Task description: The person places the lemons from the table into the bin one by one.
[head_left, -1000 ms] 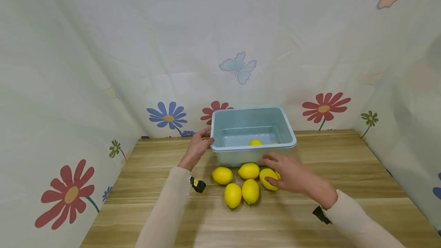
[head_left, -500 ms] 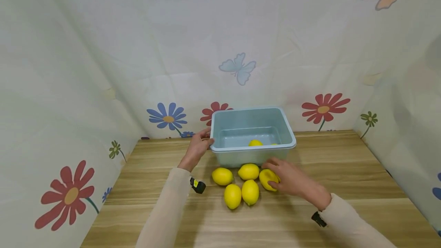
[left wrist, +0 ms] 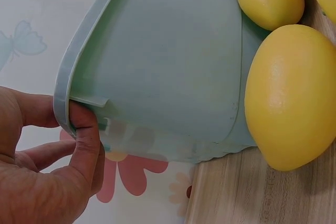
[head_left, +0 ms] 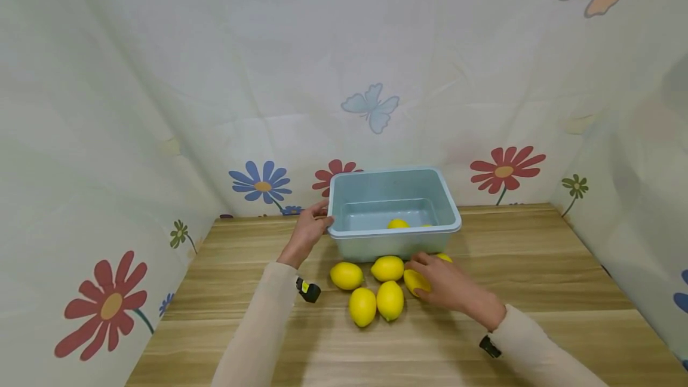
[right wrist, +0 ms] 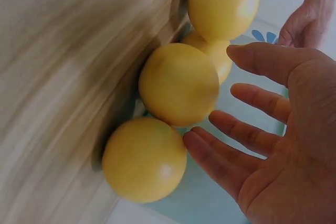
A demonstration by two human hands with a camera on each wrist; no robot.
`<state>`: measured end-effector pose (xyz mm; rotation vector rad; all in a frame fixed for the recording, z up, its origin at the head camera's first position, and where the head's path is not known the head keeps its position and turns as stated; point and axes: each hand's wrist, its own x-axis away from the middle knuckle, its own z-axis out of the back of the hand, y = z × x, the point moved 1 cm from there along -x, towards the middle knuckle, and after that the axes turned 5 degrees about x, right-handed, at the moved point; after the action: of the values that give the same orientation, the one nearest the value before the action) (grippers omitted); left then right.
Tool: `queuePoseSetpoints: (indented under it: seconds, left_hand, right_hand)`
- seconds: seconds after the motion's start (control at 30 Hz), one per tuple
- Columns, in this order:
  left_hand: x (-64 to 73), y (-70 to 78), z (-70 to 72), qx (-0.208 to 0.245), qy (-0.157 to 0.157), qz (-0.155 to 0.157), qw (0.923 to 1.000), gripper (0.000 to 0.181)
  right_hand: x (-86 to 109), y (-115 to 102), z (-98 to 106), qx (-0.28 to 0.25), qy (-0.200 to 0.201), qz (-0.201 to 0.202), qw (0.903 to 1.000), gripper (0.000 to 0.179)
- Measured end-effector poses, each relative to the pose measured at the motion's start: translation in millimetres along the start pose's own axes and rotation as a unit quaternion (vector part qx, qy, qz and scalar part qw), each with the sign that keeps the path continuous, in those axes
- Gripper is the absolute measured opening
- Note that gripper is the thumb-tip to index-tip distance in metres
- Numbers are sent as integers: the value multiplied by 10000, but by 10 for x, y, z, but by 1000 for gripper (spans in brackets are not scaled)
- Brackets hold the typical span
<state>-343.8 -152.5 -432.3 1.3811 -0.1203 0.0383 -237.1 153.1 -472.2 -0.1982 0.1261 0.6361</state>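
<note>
My left hand [head_left: 306, 232] pinches the left end of the pale blue plastic bin's rim [left wrist: 65, 72], thumb and fingers on either side of the wall. At the bin's front right, my right hand [head_left: 448, 282] hovers over a lemon [head_left: 415, 282], partly covering it. Another lemon [head_left: 444, 257] peeks out behind that hand. In the right wrist view, the right hand's fingers [right wrist: 249, 132] are spread and loosely bent beside two lemons; whether a fingertip touches the lower lemon [right wrist: 144, 158] I cannot tell.
Several more lemons, among them one lemon [head_left: 346, 275] at the left, lie before the bin on the wooden table [head_left: 365, 357]. Inside the bin [head_left: 395, 234] a lemon [head_left: 398, 224] shows, with a sliver of another. Flower-printed curtains [head_left: 430, 64] enclose the table's back and sides.
My right hand has shifted slightly left and toward me over the rightmost lemons, bringing a lemon behind it into view. My left hand keeps its place on the bin.
</note>
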Motion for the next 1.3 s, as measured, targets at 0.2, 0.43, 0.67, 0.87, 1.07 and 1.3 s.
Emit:
queuePoseSetpoints:
  seconds: [0.2, 0.43, 0.67, 0.87, 1.07, 1.3]
  left_hand:
    - [-4, 21, -7, 0, 17, -49, 10000, 53]
    - [-21, 47, -5, 12, -26, -125, 9999, 54]
    - [-34, 25, 3, -11, -26, -112, 9999, 53]
    - [-16, 26, 9, -68, -8, -93, 9999, 53]
    - [-20, 22, 6, -72, -22, -97, 9999, 53]
    - [4, -10, -5, -30, -59, -96, 9999, 53]
  right_hand:
    - [-6, 0, -45, 33, -98, -70, 9999, 47]
    - [3, 25, -104, 146, 13, -11, 9999, 47]
    - [12, 30, -158, -9, -109, -43, 9999, 45]
    - [21, -1, -184, -176, -250, 53, 9995, 42]
    - [29, -16, -200, -360, -758, -57, 9965, 46]
    - [110, -45, -289, -310, -930, 75, 9952, 47]
